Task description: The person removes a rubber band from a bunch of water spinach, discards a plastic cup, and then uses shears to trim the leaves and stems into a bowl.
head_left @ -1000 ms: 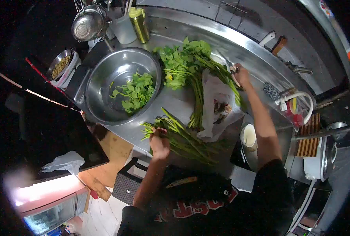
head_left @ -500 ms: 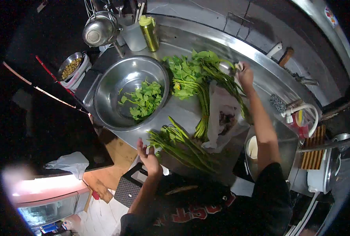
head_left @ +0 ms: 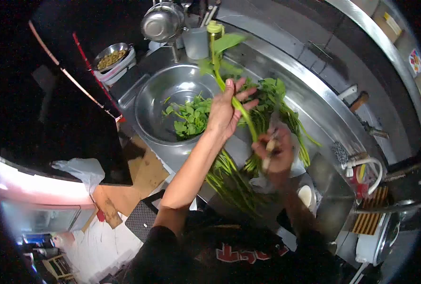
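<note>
My left hand [head_left: 227,111] steadies a long leafy green stem [head_left: 248,124] between thumb and palm, its other fingers spread. The stem slants from blurred leaves at the top down to my right hand [head_left: 277,147]. That hand is curled round the pale handle of a tool [head_left: 269,145]; motion blur hides the tool's kind. Under my left forearm lies a bunch of cut stems [head_left: 229,175]. More leafy greens [head_left: 269,90] rest behind my hands. At left, a large steel basin [head_left: 146,113] contains picked leaves [head_left: 191,116].
A plastic bag [head_left: 298,158] lies beneath my right hand, with a white cup [head_left: 306,195] nearby. Behind the basin stand a green-capped bottle [head_left: 214,29] and a grey container [head_left: 195,43]. A faucet [head_left: 378,173] and a striped wooden rack [head_left: 372,210] are at right.
My left hand has risen from near the counter's front edge and now holds a stem. My right hand has come back toward me from the far greens. The view has shifted.
</note>
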Demonstrator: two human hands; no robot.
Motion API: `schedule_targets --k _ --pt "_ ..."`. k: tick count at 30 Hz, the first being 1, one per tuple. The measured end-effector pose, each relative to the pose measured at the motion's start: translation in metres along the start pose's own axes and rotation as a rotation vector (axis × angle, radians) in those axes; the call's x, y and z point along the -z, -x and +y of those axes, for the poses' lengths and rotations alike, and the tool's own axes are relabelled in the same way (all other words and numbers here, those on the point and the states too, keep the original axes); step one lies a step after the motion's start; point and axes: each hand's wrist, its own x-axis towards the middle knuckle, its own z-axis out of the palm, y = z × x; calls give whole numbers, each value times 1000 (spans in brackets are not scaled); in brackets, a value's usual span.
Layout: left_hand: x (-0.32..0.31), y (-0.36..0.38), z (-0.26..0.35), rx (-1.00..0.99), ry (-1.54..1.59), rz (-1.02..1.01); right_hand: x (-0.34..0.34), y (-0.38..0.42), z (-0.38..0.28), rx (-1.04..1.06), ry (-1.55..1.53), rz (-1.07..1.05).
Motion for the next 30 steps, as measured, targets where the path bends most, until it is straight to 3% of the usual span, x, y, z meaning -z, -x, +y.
schedule_targets --k 1,2,4,5,7,8,10,11,13,14,16,20,30 --pt "8 3 5 -12 -1 12 -7 15 3 -19 -80 -144" --pt "22 7 12 -60 -111 51 -13 26 2 -26 -88 -157" --pt "35 24 27 -109 -218 134 -28 37 -8 -355 -61 -32" --pt "44 33 31 -139 -294 97 -28 38 -5 -362 -68 -41" --pt "54 52 45 -69 -348 103 -23 37 0 -312 297 -152" --pt "60 59 49 -72 -350 112 -21 34 -1 -317 292 -159" --pt "73 70 53 -58 -382 191 -20 25 -4 -561 -272 -295" --pt "81 72 54 -59 -383 198 -23 22 0 -566 -274 -299" --pt "97 75 54 -12 -343 216 -30 18 9 -859 -155 -253" --pt "103 76 54 -20 -323 226 -36 19 10 -862 -156 -257" --pt "111 80 50 -51 -353 239 -53 23 10 -636 317 -476" --pt "113 81 46 -114 -429 270 -71 21 17 -762 189 -474" --pt "133 69 41 -215 -460 291 -88 13 37 -837 156 -513"
